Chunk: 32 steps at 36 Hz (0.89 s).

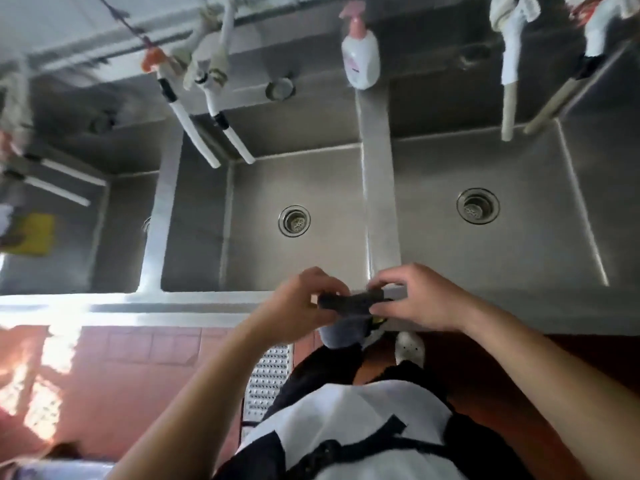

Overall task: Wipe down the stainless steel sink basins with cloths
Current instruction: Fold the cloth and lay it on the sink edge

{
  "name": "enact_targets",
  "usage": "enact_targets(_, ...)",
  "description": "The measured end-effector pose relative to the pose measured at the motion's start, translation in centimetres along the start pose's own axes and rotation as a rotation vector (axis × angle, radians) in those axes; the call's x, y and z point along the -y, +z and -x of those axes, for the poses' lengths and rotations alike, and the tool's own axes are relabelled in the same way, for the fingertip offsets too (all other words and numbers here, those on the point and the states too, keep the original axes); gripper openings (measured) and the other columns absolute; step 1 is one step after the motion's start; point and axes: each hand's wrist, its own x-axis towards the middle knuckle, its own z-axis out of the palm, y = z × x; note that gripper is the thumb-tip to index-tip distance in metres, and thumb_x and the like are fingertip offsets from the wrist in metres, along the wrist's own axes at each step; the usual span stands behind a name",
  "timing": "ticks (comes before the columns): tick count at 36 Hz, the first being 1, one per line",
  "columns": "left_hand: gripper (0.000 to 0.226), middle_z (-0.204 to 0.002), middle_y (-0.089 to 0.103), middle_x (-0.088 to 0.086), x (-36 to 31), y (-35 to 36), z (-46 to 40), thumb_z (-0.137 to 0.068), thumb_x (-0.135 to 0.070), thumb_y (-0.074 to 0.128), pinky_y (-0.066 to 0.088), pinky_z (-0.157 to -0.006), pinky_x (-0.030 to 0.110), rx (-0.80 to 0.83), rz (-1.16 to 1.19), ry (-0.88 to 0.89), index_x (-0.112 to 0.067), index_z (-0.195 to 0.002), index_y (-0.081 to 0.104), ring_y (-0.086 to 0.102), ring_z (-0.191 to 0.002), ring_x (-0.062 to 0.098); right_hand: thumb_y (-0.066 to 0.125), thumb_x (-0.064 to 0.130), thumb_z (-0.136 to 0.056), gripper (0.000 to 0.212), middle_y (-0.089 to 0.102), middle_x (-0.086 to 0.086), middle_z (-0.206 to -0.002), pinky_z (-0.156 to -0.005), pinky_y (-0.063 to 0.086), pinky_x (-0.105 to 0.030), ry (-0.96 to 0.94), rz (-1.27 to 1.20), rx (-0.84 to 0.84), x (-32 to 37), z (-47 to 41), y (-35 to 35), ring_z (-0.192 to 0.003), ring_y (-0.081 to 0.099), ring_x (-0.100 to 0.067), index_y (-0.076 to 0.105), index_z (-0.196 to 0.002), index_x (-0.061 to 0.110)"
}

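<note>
cloth: dark grey cloth (pixel 349 302), bunched, held over the sink's front rim (pixel 194 299) where the divider (pixel 379 188) meets it
left hand (pixel 294 303): fingers curled, pinching the cloth's left end
right hand (pixel 420 299): fingertips pinching its right end
step: looks like folding or squaring the cloth before wiping
basins: middle basin (pixel 311 174) and right basin (pixel 519 168) both bare, drains (pixel 294 221) uncovered
tip: fold to a flat pad, wipe walls first, then floor toward the drain
watch: faucet spouts (pixel 221 129) overhang the middle basin's back corner

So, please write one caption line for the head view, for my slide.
Both hands, left and right, hold a dark cloth over the front rim of the steel sink, between two basins.
</note>
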Motion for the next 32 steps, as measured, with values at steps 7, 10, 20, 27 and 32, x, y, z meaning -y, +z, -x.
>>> enact_targets(7, 0.041, -0.095, 0.06, -0.013, 0.2, -1.0, 6.3, -0.075, -0.004, 0.078, 0.049, -0.084, 0.023, -0.39, 0.191, -0.1, -0.04, -0.095, 0.071, 0.06, -0.092, 0.008, 0.079, 0.009, -0.079, 0.03, 0.07, 0.022, -0.093, -0.083, 0.043, -0.009, -0.283, -0.123, -0.051, 4.0, -0.1, 2.0, -0.092, 0.064, 0.006, 0.07, -0.096, 0.032)
enact_targets(10, 0.043, -0.098, 0.06, -0.008, 1.7, -1.0, 8.7, -0.072, -0.005, 0.075, 0.048, -0.083, 0.021, -0.582, 0.287, -0.122, -0.042, -0.093, 0.071, 0.06, -0.093, 0.006, 0.076, 0.004, -0.08, 0.039, 0.072, 0.018, -0.09, -0.08, 0.047, -0.011, -0.344, -0.177, -0.105, 6.7, -0.7, 4.8, -0.089, 0.066, -0.001, 0.07, -0.088, 0.042)
enact_targets(20, 0.026, -0.112, 0.056, -0.003, 11.0, -1.9, 17.6, -0.086, -0.025, 0.075, 0.057, -0.091, 0.039, -1.201, 0.565, -0.332, -0.04, -0.093, 0.055, 0.063, -0.101, 0.014, 0.073, 0.01, -0.083, 0.015, 0.072, 0.01, -0.088, -0.076, 0.048, -0.016, -0.371, -0.044, -0.143, 16.9, -5.6, 17.0, -0.084, 0.065, -0.002, 0.071, -0.091, 0.022)
enact_targets(27, 0.063, -0.139, 0.056, -0.012, 19.7, -2.9, 24.0, -0.081, -0.032, 0.079, 0.047, -0.108, 0.037, -0.895, 0.8, -0.132, -0.039, -0.137, 0.05, 0.05, -0.131, 0.001, 0.068, -0.002, -0.085, 0.019, 0.071, 0.011, -0.074, -0.062, 0.049, -0.014, -0.258, -0.41, -0.107, 24.0, -8.1, 30.6, -0.07, 0.066, -0.001, 0.063, -0.091, 0.015)
enact_targets(32, 0.07, -0.13, 0.061, -0.016, 26.3, -5.2, 30.1, -0.071, -0.045, 0.08, 0.052, -0.101, 0.04, -1.13, 0.799, -0.228, -0.044, -0.136, 0.053, 0.061, -0.119, 0.007, 0.07, 0.006, -0.086, 0.014, 0.072, 0.003, -0.081, -0.061, 0.053, -0.021, -0.182, -0.598, 0.051, 29.9, -10.3, 39.7, -0.076, 0.069, -0.011, 0.065, -0.095, 0.015)
